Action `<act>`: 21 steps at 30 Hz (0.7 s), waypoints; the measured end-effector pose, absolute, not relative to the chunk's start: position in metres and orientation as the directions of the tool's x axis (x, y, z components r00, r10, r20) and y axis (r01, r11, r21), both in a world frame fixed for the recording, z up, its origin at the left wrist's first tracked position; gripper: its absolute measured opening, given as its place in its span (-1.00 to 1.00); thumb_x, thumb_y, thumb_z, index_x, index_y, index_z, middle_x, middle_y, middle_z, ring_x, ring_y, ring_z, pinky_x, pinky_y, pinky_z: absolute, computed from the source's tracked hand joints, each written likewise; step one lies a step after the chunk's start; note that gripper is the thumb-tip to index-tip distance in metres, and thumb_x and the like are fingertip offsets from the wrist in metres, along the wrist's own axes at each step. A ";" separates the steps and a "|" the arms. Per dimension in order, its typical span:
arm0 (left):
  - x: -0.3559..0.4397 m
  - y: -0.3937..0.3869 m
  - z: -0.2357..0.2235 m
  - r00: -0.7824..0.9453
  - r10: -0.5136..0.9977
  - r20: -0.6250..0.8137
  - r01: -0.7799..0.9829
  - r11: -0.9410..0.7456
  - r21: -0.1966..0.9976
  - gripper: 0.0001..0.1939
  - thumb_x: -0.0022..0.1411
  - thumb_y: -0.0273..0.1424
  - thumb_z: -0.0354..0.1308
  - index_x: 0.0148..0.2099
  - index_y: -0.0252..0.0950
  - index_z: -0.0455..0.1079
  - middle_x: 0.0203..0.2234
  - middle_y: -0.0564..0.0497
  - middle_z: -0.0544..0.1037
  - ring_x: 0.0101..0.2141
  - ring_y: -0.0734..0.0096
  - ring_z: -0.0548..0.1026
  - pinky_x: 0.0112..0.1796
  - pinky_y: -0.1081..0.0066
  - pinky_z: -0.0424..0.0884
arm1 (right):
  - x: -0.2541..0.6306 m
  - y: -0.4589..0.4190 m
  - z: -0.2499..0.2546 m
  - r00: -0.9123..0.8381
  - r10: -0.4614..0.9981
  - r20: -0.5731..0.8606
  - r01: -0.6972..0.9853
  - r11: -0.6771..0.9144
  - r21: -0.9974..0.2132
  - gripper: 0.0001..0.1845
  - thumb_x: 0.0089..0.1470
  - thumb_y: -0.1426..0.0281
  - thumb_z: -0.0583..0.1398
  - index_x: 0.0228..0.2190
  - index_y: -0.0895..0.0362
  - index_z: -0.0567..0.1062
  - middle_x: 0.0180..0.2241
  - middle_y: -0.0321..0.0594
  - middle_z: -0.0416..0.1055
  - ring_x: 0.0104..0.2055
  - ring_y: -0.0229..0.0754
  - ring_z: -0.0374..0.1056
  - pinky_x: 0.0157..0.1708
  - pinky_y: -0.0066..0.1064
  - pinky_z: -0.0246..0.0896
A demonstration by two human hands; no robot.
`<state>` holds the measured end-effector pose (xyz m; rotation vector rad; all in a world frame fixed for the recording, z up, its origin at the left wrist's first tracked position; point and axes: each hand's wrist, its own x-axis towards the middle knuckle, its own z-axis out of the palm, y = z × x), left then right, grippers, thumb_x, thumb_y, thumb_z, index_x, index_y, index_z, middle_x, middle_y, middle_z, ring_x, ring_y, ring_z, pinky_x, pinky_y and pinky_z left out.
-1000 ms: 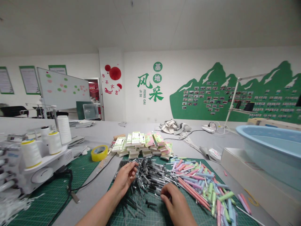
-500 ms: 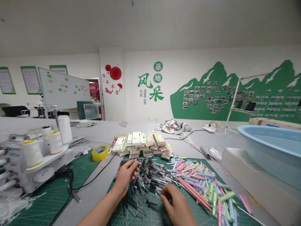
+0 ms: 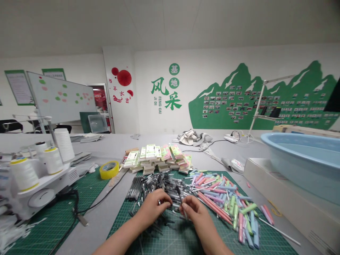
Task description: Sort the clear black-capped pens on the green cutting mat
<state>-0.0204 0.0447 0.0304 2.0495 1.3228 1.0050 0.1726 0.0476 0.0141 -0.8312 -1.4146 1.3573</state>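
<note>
My right hand [image 3: 195,209] pinches a slim dark pen [image 3: 178,193], tilted with its upper end pointing away from me. Close by on the left, my left hand [image 3: 154,204] has its fingers curled over the near side of a heap of black-and-clear pens [image 3: 170,184]. A small shiny bit shows between those fingers, too little to name. The heap lies on a green cutting mat [image 3: 170,241]. To its right spreads a pile of pink, blue, green and purple pen-like tubes [image 3: 233,209].
Small printed boxes [image 3: 151,152] are stacked behind the pens. A yellow tape roll [image 3: 109,170] and a sewing machine with thread cones [image 3: 44,193] stand at left. On the right, a blue basin [image 3: 300,152] rests over a white box [image 3: 278,193]. A cable [image 3: 106,198] crosses the table.
My left hand has come down and right, nearer my right hand. My right hand now holds a pen, raised slightly. The whole view has turned a little to the right and down.
</note>
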 end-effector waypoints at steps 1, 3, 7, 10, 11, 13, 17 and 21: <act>-0.017 0.044 0.027 0.315 0.888 0.335 0.609 -0.460 0.646 -0.87 0.10 -0.44 0.11 -0.32 -0.23 0.49 -0.37 0.02 0.46 -0.30 0.40 0.38 -0.26 0.47 0.25 | 0.174 0.048 0.016 -0.257 0.949 0.181 -0.159 0.143 -0.977 -0.83 -0.04 0.28 0.18 -0.46 0.13 0.34 -0.55 -0.32 0.36 -0.49 -0.25 0.23 -0.45 -0.44 0.08; -0.010 0.043 0.022 0.422 0.839 0.343 0.689 -0.542 0.480 -0.84 0.12 -0.45 0.09 -0.27 -0.20 0.48 -0.33 0.02 0.46 -0.27 0.38 0.38 -0.26 0.47 0.24 | 0.175 0.049 0.018 -0.207 0.964 0.164 -0.184 0.126 -0.975 -0.81 -0.06 0.27 0.20 -0.42 0.12 0.36 -0.55 -0.32 0.37 -0.49 -0.24 0.24 -0.44 -0.43 0.09; -0.004 0.046 0.016 0.526 0.774 0.351 0.782 -0.603 0.159 -0.81 0.24 -0.39 0.00 -0.26 -0.20 0.46 -0.34 0.01 0.46 -0.28 0.35 0.38 -0.33 0.46 0.22 | 0.175 0.049 0.017 -0.186 0.973 0.138 -0.193 0.102 -0.976 -0.78 -0.08 0.28 0.22 -0.37 0.13 0.39 -0.53 -0.30 0.39 -0.44 -0.20 0.28 -0.40 -0.40 0.13; -0.003 0.049 0.015 0.577 0.734 0.359 0.789 -0.614 -0.014 -0.77 0.28 -0.36 -0.05 -0.27 -0.24 0.43 -0.37 0.00 0.46 -0.32 0.36 0.37 -0.38 0.46 0.20 | 0.175 0.049 0.016 -0.169 0.975 0.144 -0.189 0.111 -0.976 -0.78 -0.10 0.29 0.23 -0.38 0.14 0.41 -0.52 -0.29 0.40 -0.43 -0.19 0.30 -0.38 -0.38 0.16; -0.003 0.049 0.015 0.597 0.719 0.357 0.782 -0.621 -0.055 -0.78 0.29 -0.37 -0.06 -0.27 -0.25 0.42 -0.37 0.00 0.46 -0.33 0.35 0.37 -0.38 0.46 0.20 | 0.175 0.049 0.016 -0.167 0.975 0.144 -0.192 0.111 -0.975 -0.79 -0.10 0.29 0.24 -0.39 0.14 0.41 -0.52 -0.29 0.40 -0.43 -0.19 0.30 -0.38 -0.38 0.16; -0.001 0.050 0.014 0.633 0.690 0.350 0.760 -0.639 -0.115 -0.80 0.28 -0.39 -0.05 -0.28 -0.28 0.40 -0.37 -0.02 0.46 -0.33 0.34 0.37 -0.39 0.45 0.20 | 0.176 0.050 0.016 -0.166 0.976 0.138 -0.207 0.102 -0.973 -0.79 -0.11 0.29 0.25 -0.40 0.13 0.42 -0.52 -0.30 0.40 -0.43 -0.19 0.30 -0.38 -0.39 0.18; 0.005 0.050 0.011 0.666 0.658 0.351 0.734 -0.662 -0.152 -0.85 0.27 -0.43 -0.04 -0.23 -0.30 0.36 -0.34 -0.04 0.46 -0.31 0.30 0.38 -0.38 0.41 0.23 | 0.175 0.049 0.016 -0.187 0.974 0.124 -0.235 0.079 -0.969 -0.75 -0.13 0.27 0.27 -0.36 0.14 0.46 -0.47 -0.27 0.43 -0.39 -0.18 0.34 -0.33 -0.37 0.22; 0.010 0.049 0.009 0.636 0.675 0.375 0.749 -0.657 -0.088 -0.85 0.24 -0.49 -0.04 -0.20 -0.31 0.34 -0.29 -0.08 0.47 -0.30 0.29 0.39 -0.35 0.39 0.26 | 0.176 0.050 0.014 -0.198 0.974 0.108 -0.223 0.063 -0.973 -0.65 -0.14 0.23 0.27 -0.28 0.15 0.50 -0.42 -0.22 0.47 -0.34 -0.13 0.36 -0.27 -0.33 0.24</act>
